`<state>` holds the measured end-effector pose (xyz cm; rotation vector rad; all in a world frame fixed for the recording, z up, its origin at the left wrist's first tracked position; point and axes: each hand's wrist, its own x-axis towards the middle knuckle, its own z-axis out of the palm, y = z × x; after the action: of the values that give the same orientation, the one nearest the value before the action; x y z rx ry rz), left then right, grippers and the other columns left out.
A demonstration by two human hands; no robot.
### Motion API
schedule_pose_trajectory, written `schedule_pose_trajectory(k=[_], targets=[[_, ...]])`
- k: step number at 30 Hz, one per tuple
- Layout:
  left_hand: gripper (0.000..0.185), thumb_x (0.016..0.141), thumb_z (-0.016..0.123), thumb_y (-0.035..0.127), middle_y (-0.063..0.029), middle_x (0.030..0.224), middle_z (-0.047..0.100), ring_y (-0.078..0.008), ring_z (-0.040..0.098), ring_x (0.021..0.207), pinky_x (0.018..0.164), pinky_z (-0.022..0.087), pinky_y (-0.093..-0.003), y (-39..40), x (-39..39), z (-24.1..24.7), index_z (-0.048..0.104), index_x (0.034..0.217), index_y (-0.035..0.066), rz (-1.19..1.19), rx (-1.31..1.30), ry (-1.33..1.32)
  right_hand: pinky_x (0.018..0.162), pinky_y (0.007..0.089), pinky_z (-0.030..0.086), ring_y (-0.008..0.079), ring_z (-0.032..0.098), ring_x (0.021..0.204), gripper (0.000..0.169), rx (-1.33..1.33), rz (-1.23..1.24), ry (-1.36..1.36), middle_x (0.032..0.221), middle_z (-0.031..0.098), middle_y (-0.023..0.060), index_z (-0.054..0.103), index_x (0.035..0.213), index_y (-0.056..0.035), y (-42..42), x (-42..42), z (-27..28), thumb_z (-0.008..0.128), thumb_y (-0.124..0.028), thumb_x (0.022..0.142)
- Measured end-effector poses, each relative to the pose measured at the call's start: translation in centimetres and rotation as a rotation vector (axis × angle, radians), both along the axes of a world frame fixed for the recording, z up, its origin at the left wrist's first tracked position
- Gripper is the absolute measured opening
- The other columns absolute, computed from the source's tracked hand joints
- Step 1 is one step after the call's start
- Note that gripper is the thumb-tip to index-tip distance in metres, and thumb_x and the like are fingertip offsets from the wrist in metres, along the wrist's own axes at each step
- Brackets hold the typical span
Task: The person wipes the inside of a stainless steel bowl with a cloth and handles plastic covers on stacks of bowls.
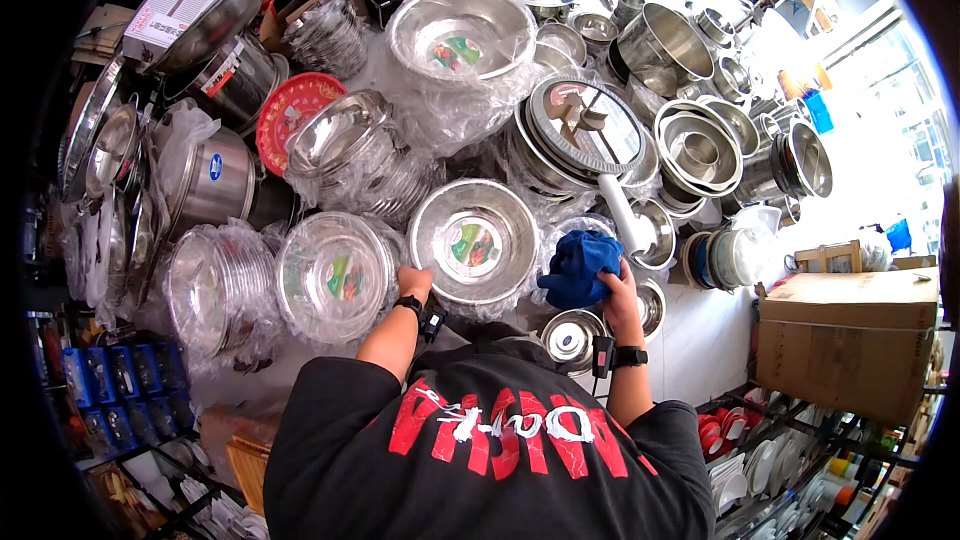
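Note:
A round stainless steel basin (475, 242) with a green label inside stands in front of me, with clear plastic wrap around it. At its lower left rim is my left hand (415, 281), its fingers mostly hidden; whether they grip the rim cannot be made out. My right hand (621, 292) holds a bunched blue cloth (581, 268) to the right of the basin. Below the cloth sits a small steel bowl (570, 340). Left of my left hand is another wrapped basin (335, 277) with a similar label.
A lidded pan (585, 124) lies beyond the cloth, its pale handle pointing towards me. Stacked steel pots (697, 150) stand to the right, near a cardboard box (847, 337). A red basin (296, 116) and plastic-wrapped stacks (217, 289) are on the left.

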<state>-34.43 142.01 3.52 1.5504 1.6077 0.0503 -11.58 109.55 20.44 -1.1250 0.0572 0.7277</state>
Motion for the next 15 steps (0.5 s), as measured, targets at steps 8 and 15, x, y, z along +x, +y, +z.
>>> schedule_pose_trajectory(k=[8, 15], targets=[[0.034, 0.077, 0.063, 0.020, -0.0197, 0.091, 0.064, -0.0320, 0.062, 0.083, 0.073, 0.045, -0.0409, 0.0, 1.9, 0.5, 0.061, 0.098, -0.007, 0.077, -0.072, -0.319, 0.074, 0.0268, 0.049, 0.0134, 0.057, 0.082, 0.027, 0.001, -0.021, -0.026, 0.092, 0.057, 0.0030, 0.050, 0.095, -0.0087, 0.1, 1.3, 0.1, 0.061, 0.003, 0.074], [0.024, 0.080, 0.060, 0.015, -0.0063, 0.078, 0.062, -0.0149, 0.059, 0.062, 0.053, 0.046, -0.0288, 1.4, 3.1, 9.2, 0.059, 0.100, 0.001, 0.110, -0.484, -0.693, 0.093, 0.0358, 0.046, 0.0231, 0.057, 0.103, 0.049, 0.135, 0.000, -0.061, 0.114, 0.057, 0.0095, 0.047, 0.125, -0.0042, 0.7, 2.4, 0.2, 0.056, 0.000, 0.077]])
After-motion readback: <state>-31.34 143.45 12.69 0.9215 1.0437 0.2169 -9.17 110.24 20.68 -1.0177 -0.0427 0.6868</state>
